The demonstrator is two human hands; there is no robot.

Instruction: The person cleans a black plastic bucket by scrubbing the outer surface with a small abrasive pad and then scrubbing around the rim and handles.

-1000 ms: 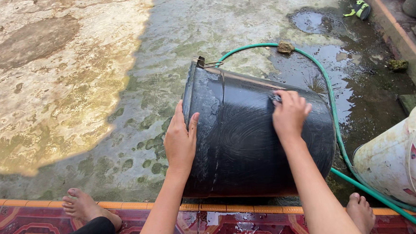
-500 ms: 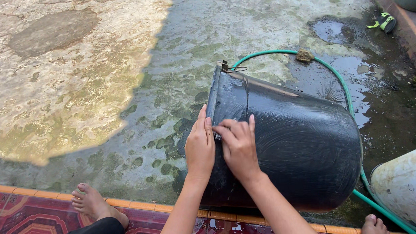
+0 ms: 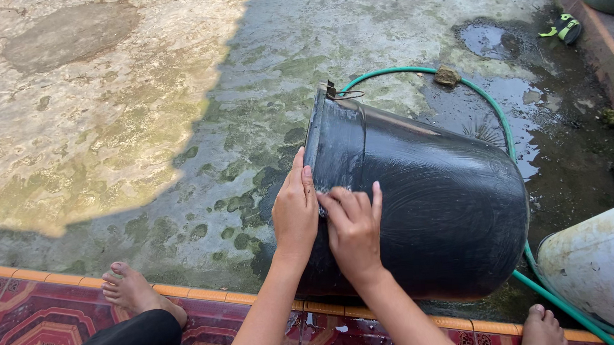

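Clearly the wet concrete ground [image 3: 177,95] is slick; the black bucket [image 3: 428,208], lying on its side, could roll onto the green hose [image 3: 489,103]. Left hand [image 3: 295,211] and right hand [image 3: 352,229] press flat, fingers spread, gripping nothing.

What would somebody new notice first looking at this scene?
The big black bucket lying on its side in the middle, on wet, algae-stained concrete, grabs the eye first. Both hands press on its wall near the rim: the left hand flat by the rim, the right hand beside it. A green hose curves behind the bucket, and a white container sits at the right edge.
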